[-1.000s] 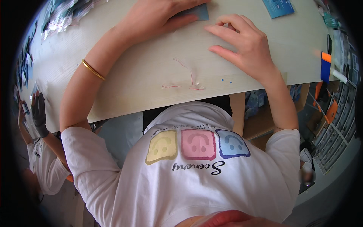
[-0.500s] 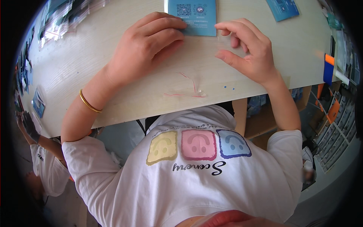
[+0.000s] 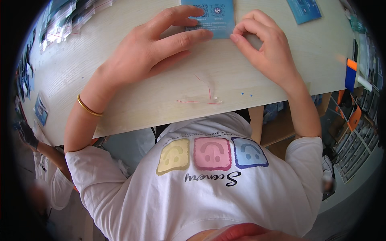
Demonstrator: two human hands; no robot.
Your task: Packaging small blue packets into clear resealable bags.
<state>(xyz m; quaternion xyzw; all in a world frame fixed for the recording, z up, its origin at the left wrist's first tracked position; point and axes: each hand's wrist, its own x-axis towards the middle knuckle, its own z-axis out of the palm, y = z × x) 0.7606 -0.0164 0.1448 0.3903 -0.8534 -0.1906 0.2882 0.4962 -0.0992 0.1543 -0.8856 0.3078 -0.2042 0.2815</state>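
At the far middle of the table lies a flat blue packet (image 3: pixel 223 30) printed with square codes; its top is cut off by the view's upper edge. My left hand (image 3: pixel 150 48) rests over its left side, fingers apart and stretched onto the printed face. At the packet's near right corner is my right hand (image 3: pixel 267 44), with thumb and index fingertip pinched together on its edge. Whether a loose clear film is between those fingertips is too small to tell.
Thin red strips (image 3: pixel 199 102) and small blue dots (image 3: pixel 247 94) lie near the table's (image 3: pixel 136 104) front edge. A second blue packet (image 3: pixel 304 10) is at far right, clear bags (image 3: pixel 66 24) at far left. Another person's gloved hand (image 3: pixel 28 135) shows at left.
My left hand's fingers have spread and reached farther over the packet. My right thumb and index finger have closed together at its corner. The packet has shifted slightly right.
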